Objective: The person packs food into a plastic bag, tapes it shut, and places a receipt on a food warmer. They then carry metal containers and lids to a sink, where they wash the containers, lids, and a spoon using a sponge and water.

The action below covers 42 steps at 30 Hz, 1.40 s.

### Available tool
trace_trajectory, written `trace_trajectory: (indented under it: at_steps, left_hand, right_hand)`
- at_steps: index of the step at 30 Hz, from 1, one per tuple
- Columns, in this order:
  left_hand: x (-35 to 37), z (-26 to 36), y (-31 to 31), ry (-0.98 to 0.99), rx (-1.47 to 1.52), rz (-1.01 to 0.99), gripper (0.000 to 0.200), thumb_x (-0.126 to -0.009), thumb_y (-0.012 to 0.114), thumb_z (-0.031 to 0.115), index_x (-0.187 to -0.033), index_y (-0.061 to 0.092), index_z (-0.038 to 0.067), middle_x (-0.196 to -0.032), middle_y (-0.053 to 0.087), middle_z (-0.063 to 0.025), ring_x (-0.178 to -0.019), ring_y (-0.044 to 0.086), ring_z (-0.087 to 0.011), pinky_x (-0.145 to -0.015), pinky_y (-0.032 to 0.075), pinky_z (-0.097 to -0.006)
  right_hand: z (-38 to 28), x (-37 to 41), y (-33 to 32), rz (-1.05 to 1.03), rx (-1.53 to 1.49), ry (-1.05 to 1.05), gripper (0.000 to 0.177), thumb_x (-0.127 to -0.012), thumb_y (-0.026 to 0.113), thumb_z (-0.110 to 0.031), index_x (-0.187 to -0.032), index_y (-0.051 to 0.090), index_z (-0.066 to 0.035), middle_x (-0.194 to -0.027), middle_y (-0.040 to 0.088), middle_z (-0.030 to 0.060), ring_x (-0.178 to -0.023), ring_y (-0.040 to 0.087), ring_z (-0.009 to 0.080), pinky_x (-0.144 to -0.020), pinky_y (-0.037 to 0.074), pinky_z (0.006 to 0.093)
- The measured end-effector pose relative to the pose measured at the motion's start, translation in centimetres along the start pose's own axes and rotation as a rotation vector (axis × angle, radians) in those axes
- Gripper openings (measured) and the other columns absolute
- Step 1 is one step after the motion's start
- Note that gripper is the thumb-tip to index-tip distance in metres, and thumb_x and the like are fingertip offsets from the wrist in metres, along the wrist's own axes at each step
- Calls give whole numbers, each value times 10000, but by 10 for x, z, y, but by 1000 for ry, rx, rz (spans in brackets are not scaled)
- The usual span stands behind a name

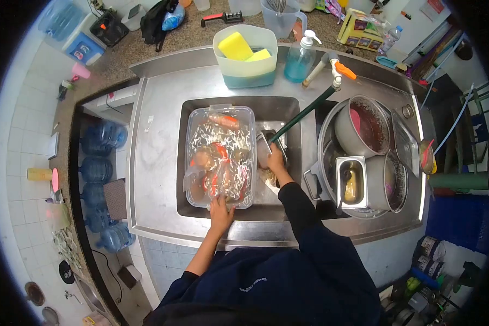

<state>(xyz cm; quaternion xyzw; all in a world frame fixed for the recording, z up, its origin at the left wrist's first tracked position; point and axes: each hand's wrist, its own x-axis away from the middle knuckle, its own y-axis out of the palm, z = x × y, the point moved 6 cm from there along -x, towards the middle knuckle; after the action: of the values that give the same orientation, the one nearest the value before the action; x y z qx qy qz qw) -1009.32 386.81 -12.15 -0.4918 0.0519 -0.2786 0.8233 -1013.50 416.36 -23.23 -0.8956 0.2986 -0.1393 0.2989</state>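
Observation:
In the left part of the sink (294,214) sits a clear plastic tub (251,163), holding cloudy water and several orange-and-clear pieces that look like plastic packaging. My left hand (221,215) is at its near edge, fingers over the rim. My right hand (277,160) is closed on the rim of a small greyish container (262,153), tilted in the basin beside the tub. A dark green hose (304,114) runs from the tap down to this container, its end partly hidden there. Under my right hand, some pale scraps (270,182) lie on the basin floor.
Behind the basin stand a white bin (250,79) with yellow sponges and a soap pump bottle (300,60). The orange-handled tap (339,73) rises behind the sink divider. At right, a large metal basin (325,185) carries dirty pots (345,130) and a steel pan (352,204).

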Motion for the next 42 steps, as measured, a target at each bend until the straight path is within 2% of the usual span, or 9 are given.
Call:
trace_trajectory:
  at_steps: [14, 18, 23, 27, 33, 35, 40, 41, 42]
  left_hand:
    - [-31, 32, 27, 72, 356, -19, 403, -784, 651, 228, -1088, 505, 7, -1010, 551, -200, -962, 520, -363, -848, 410, -427]
    - [-53, 39, 70, -167, 702, -189, 634, -776, 656, 400, -1155, 453, -66, -1102, 535, -232, -1029, 532, -321, -871, 429, -393]
    - [-72, 70, 89, -178, 716, -195, 948, -645, 730, 527, -1199, 352, -142, -1104, 527, -262, -1009, 550, -310, -873, 432, -366]
    - [-68, 114, 36, -195, 755, -224, 920, -605, 766, 491, -1165, 381, -129, -1077, 542, -241, -990, 551, -301, -853, 434, -366]
    - [-66, 121, 12, -169, 403, -45, 966, -587, 789, 448, -1215, 330, -125, -1173, 470, -263, -1078, 500, -311, -903, 410, -361]
    - [-61, 123, 3, -198, 488, -23, 947, -600, 777, 461, -1205, 338, -120, -1182, 466, -253, -1081, 499, -314, -913, 400, -361]
    - [-46, 94, 41, -433, 956, -55, 842, -672, 718, 491, -1215, 378, -56, -1188, 489, -193, -1084, 508, -304, -914, 404, -367]
    - [-38, 100, 60, -594, 1314, -319, 754, -715, 679, 490, -1212, 406, -6, -1182, 505, -161, -1085, 510, -286, -917, 402, -383]
    - [-26, 113, 74, -740, 1667, -602, 667, -758, 640, 490, -1209, 433, 44, -1175, 520, -128, -1086, 512, -269, -920, 399, -400]
  right_hand:
    - [-21, 87, -58, -54, 139, 414, 239, -832, 552, -146, -1067, 547, -103, -918, 606, 231, -877, 570, 426, -725, 448, 475]
    - [-40, 118, -92, 41, 120, 518, 242, -857, 524, -161, -1091, 557, -110, -951, 616, 192, -918, 561, 406, -760, 439, 458]
    - [-23, 137, -97, 232, -245, 318, 228, -882, 488, -161, -1072, 564, -59, -910, 605, 212, -871, 577, 375, -759, 440, 400]
    - [-5, 144, -95, 308, -596, 308, 259, -900, 482, -221, -1058, 558, -30, -852, 591, 211, -836, 577, 350, -748, 437, 372]
    - [-4, 121, -98, -44, -406, 447, 271, -893, 517, -254, -978, 572, -2, -857, 622, 102, -787, 576, 210, -718, 433, 326]
    - [-18, 94, -100, -205, -259, 319, 453, -903, 521, -238, -1236, 433, 57, -1099, 577, 132, -960, 547, 191, -845, 408, 269]
    - [-17, 2, -69, -191, -763, 570, 955, -769, 704, -231, -1389, 15, -2, -1078, 569, 139, -1003, 535, 223, -898, 383, 377]
    - [-21, -18, -62, -162, -853, 546, 1084, -727, 742, -226, -1381, -101, -35, -1100, 546, 129, -1075, 496, 215, -917, 359, 461]
    - [-22, -32, -58, -159, -911, 520, 1012, -742, 729, -211, -1374, -44, -45, -1136, 519, 137, -1129, 457, 246, -937, 329, 510]
